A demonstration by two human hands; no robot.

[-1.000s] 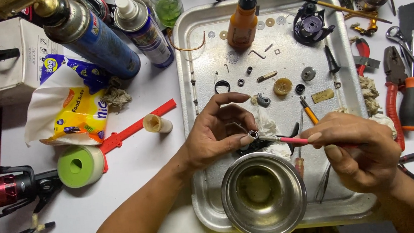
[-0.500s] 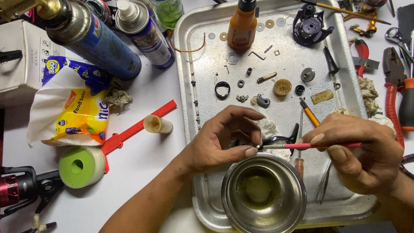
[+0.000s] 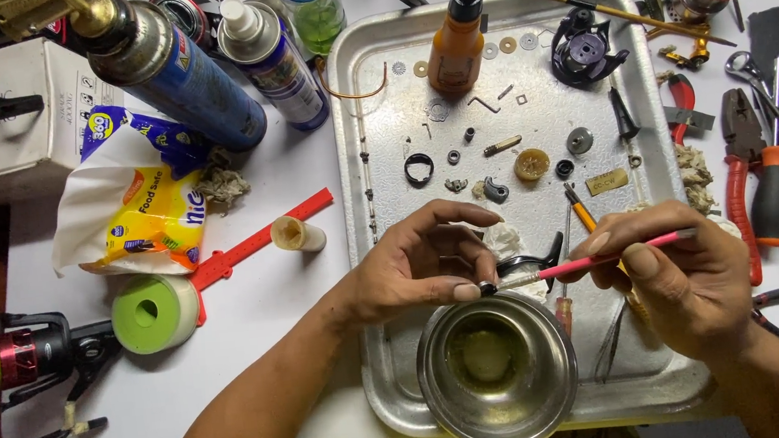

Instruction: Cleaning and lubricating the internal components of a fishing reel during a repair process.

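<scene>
My left hand pinches a small dark part between thumb and forefinger, just above the rim of a steel bowl. My right hand holds a thin pink-handled brush, and its tip touches the small part. The bowl stands at the near end of a metal tray and has a greenish film in its bottom. Several small washers, springs and reel parts lie spread over the tray beyond my hands, along with an orange oil bottle.
Spray cans and a snack bag are at the left, with a green tape roll, a red plastic strip and a fishing reel. Pliers and screwdrivers lie right of the tray.
Both hands have shifted slightly toward me and over the bowl's rim, the brush still working at the small part. Nothing else on the table has moved.
</scene>
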